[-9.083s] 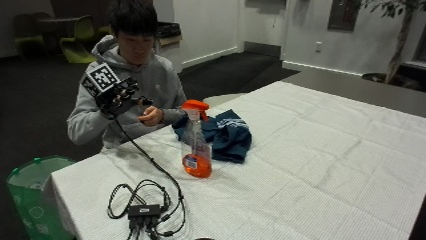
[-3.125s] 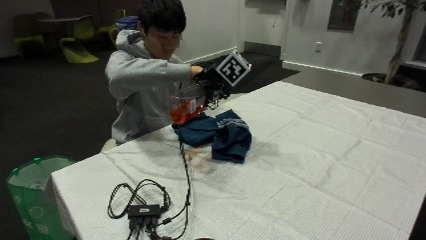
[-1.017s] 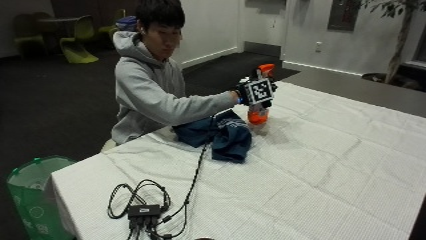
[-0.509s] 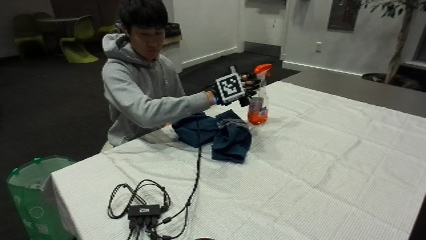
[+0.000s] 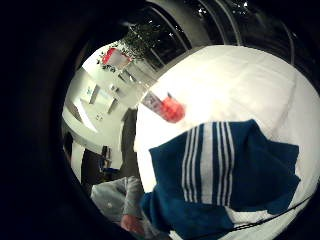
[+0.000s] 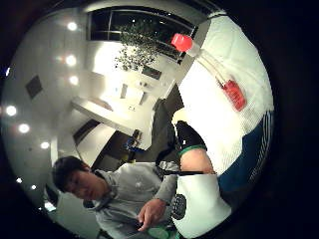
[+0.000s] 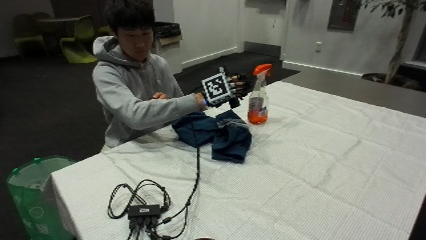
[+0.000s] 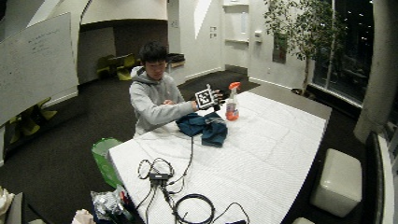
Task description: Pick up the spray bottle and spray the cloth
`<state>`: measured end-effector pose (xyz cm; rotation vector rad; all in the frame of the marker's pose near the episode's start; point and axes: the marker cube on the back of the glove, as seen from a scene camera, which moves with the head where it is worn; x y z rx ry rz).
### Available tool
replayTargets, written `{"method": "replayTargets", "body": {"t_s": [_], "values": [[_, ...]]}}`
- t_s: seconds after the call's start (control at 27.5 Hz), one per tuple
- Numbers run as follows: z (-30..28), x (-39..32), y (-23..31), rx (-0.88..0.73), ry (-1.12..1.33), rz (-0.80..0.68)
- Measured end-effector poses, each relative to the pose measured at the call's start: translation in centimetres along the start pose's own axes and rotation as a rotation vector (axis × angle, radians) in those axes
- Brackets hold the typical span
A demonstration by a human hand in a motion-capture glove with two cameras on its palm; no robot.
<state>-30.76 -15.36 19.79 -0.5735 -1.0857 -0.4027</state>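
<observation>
One bottle (image 7: 257, 95) is standing upright on the table (image 7: 346, 150), just beyond the cloth (image 7: 216, 132). Right hand (image 7: 238, 87) is hovering beside the bottle's neck, apart from it, fingers relaxed, holding nothing. Judgement: bottle is little filled, so probably light; smooth plastic may slip; best hold is the narrow neck under the trigger. Cloth is soft and rumpled. Little-finger palm view is showing white stripes on the cloth (image 5: 215, 170), unseen from outside; thumb view is showing the bottle (image 6: 219, 74) whole.
</observation>
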Motion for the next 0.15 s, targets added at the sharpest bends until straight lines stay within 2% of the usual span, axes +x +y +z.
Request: {"method": "replayTargets", "body": {"t_s": [0.15], "values": [[-0.20, -0.19, 0.35, 0.001, 0.000, -0.002]]}}
